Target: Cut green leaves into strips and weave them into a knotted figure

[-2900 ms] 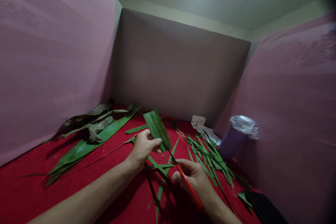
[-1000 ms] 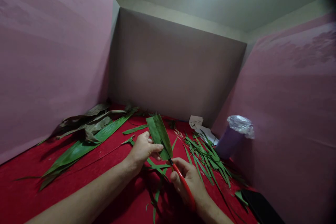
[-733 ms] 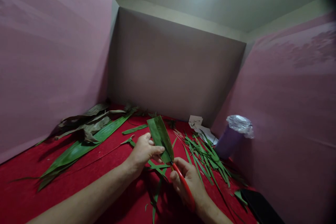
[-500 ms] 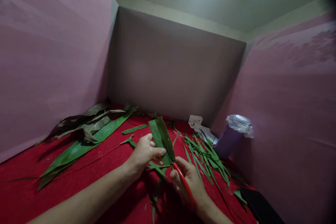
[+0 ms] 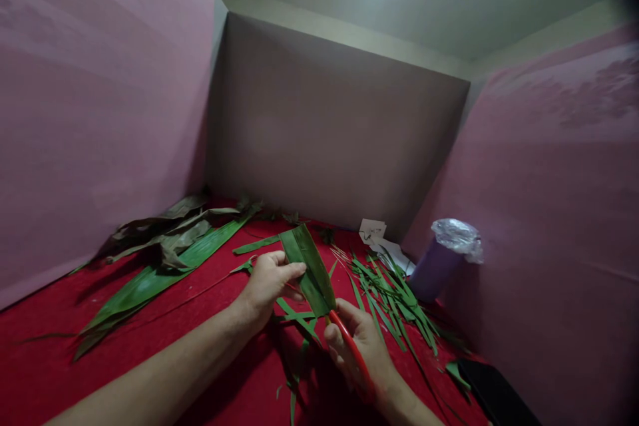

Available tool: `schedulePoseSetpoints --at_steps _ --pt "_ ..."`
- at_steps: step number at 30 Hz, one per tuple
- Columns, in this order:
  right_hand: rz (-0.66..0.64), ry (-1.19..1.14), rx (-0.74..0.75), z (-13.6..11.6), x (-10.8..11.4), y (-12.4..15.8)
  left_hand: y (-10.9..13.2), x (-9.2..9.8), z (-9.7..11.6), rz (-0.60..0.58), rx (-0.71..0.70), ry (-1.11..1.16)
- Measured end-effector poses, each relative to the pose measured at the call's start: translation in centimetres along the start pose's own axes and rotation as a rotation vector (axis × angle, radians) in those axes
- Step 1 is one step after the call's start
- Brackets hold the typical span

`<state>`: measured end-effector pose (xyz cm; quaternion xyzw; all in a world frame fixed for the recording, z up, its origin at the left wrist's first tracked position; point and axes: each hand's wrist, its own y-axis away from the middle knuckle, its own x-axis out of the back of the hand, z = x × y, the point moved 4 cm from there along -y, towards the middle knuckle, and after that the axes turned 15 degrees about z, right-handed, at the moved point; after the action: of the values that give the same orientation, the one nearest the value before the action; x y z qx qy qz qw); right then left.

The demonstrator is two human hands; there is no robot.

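Between thumb and fingers, my left hand [image 5: 273, 281] pinches the left edge of a broad green leaf piece [image 5: 312, 266], held tilted above the red cloth. My right hand [image 5: 362, 343] is closed around the red handles of a pair of scissors [image 5: 352, 346]. The scissors meet the leaf's lower end, and their blades are mostly hidden by it. Under the hands lie narrow green leaf strips [image 5: 299, 321], some crossing each other. A long, thin reddish stem [image 5: 200, 298] with a green end lies left of my left hand.
Long green leaves [image 5: 164, 283] and dry brownish leaves [image 5: 174, 234] lie to the left. On the right are a pile of cut strips [image 5: 394, 296], white papers [image 5: 392, 253], a purple container [image 5: 433, 269] topped with clear plastic, and a black flat object [image 5: 494, 389]. Pink panels stand at both sides.
My left hand has shifted slightly up and left along the leaf, and the leaf has turned to show more of its right part. The right hand with the scissors has barely moved.
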<state>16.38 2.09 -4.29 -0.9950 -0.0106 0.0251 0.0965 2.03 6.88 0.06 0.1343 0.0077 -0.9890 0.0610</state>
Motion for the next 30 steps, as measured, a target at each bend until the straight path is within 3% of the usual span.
schedulePoseSetpoints --at_steps 14,30 --pt "0.052 0.076 0.008 0.0 0.0 0.1 0.0 -0.1 -0.2 -0.031 0.091 0.001" --pt "0.099 0.057 0.091 -0.7 0.4 -0.1 1.6 -1.4 -1.5 -0.225 0.174 -0.016"
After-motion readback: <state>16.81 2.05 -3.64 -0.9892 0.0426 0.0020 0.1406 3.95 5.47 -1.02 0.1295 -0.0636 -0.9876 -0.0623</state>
